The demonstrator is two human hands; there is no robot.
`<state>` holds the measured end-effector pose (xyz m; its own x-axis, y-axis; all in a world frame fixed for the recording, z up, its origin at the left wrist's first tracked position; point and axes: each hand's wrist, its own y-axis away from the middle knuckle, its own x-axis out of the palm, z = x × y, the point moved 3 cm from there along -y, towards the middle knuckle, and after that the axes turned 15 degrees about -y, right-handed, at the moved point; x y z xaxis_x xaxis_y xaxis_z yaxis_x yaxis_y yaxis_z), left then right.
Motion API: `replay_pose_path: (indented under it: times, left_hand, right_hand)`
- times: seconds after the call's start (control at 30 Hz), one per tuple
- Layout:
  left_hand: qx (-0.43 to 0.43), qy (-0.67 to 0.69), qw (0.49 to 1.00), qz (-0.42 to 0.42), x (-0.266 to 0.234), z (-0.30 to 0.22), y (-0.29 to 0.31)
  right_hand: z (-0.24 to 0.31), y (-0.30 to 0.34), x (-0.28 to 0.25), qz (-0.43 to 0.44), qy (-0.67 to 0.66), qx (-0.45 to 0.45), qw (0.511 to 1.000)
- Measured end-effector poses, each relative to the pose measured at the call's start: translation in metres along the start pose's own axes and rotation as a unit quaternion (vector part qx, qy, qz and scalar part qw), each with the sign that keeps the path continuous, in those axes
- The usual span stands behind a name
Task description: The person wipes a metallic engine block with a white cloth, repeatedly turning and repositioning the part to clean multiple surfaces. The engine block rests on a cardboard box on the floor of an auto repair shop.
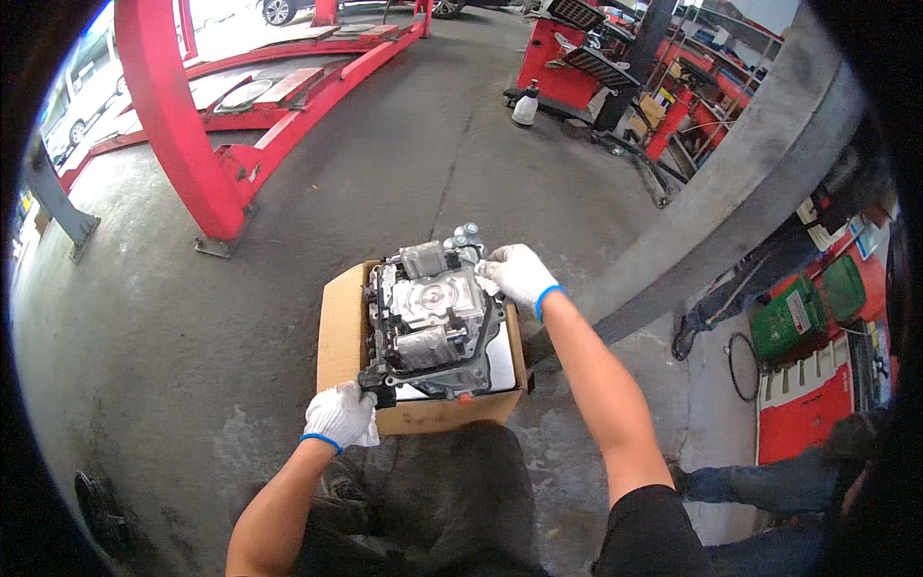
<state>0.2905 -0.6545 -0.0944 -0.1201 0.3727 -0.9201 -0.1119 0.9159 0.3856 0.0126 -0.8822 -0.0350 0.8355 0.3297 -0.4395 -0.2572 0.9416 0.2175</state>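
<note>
Nearest, the left hand, in a white knitted glove, is at the near left corner of a metal unit, fingers curled beside a black piece; I cannot tell whether they clasp it. The unit sits at the mouth of an open cardboard box, silvery castings facing up. At its far right edge, the gloved right hand has its fingers closed on a white scrap. Beyond stand a slanting grey column on the right and a red lift post on the left; farther off, a white bottle and a red cart, then a car wheel
</note>
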Motion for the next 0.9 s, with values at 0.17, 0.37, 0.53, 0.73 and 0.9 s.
replay_pose_path:
  times: [0.17, 0.37, 0.53, 0.73, 0.9]
  left_hand:
    - [0.019, 0.013, 0.999, -0.045, 0.006, 0.007, -0.001]
    - [0.002, 0.009, 1.000, -0.017, -0.002, -0.001, -0.001]
    - [-0.004, -0.001, 1.000, -0.030, 0.007, 0.002, -0.001]
    - [0.001, 0.001, 1.000, -0.018, 0.003, 0.002, -0.003]
    - [0.007, -0.015, 1.000, -0.018, 0.002, 0.003, 0.000]
  right_hand:
    - [-0.010, 0.023, -0.009, 0.025, -0.053, -0.027, 0.998]
    - [-0.012, -0.044, -0.023, -0.098, -0.029, -0.064, 0.993]
    - [-0.018, -0.041, 0.000, -0.080, 0.026, -0.044, 0.995]
    - [-0.022, 0.014, 0.004, -0.039, 0.068, -0.091, 0.993]
    - [-0.016, 0.033, -0.012, 0.034, -0.085, -0.045, 0.995]
